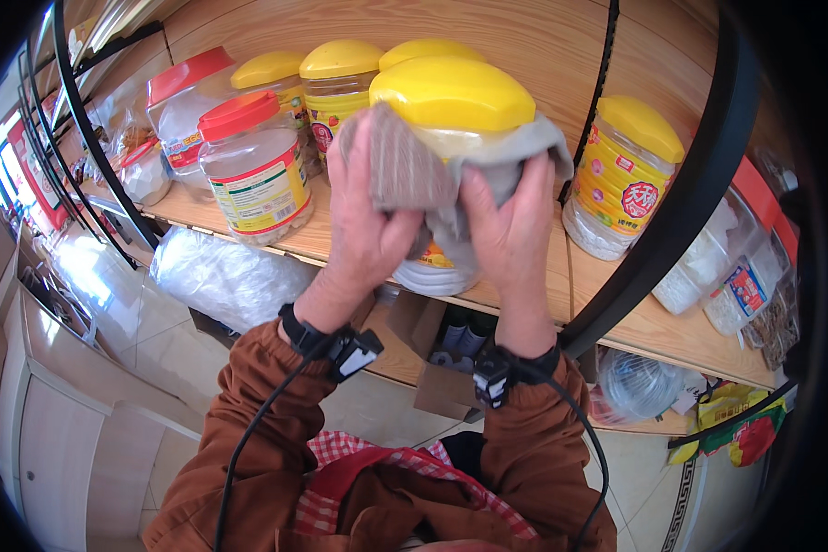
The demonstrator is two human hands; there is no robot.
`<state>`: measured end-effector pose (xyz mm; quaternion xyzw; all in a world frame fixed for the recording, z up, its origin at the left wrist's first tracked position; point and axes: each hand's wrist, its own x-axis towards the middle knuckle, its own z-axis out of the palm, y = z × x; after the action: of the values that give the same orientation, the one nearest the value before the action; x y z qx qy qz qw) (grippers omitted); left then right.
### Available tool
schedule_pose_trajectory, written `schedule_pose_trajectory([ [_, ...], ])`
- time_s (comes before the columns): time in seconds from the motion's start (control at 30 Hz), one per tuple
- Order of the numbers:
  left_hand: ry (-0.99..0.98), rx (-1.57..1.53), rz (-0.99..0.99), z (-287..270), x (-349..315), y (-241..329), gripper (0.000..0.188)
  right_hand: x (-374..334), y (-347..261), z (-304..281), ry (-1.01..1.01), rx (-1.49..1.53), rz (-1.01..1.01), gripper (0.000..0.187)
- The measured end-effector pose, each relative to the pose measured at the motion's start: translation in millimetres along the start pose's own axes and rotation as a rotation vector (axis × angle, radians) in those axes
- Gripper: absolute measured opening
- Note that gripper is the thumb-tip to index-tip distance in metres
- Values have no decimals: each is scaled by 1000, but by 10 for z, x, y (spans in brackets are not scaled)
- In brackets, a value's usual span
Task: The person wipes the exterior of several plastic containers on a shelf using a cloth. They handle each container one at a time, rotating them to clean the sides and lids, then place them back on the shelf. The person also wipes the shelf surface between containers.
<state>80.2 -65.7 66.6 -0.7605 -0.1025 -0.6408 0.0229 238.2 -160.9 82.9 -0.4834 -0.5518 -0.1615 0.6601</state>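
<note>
A large clear plastic jar [437, 276] with a domed yellow lid [455, 92] stands at the front of the wooden shelf, directly before me. Bunched grey-brown striped cloth [414, 170] covers much of its front and wraps round its right side below the lid. My left hand [363, 225] grips the cloth at the jar's left, fingers pointing up. On the other side, my right hand [515, 230] presses the cloth to the jar, thumb toward the middle. The cloth and hands hide most of the jar's label.
Left on the shelf are a red-lidded jar [256, 175] and more yellow-lidded jars [340, 78]. Another yellow-lidded jar [621, 179] stands right, beside a black shelf post [672, 221]. Below are a plastic-wrapped bundle [230, 281] and an open cardboard box [442, 368].
</note>
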Motion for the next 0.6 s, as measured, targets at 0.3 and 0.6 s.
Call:
schedule_pose_trajectory([
  [0.3,-151,-1027,-828,200,-213,-464,64,-44,408,61,-51,678,337,57],
  [0.6,-207,-1273,-1063,240,-525,-512,75,-588,477,-141,-296,421,406,88],
])
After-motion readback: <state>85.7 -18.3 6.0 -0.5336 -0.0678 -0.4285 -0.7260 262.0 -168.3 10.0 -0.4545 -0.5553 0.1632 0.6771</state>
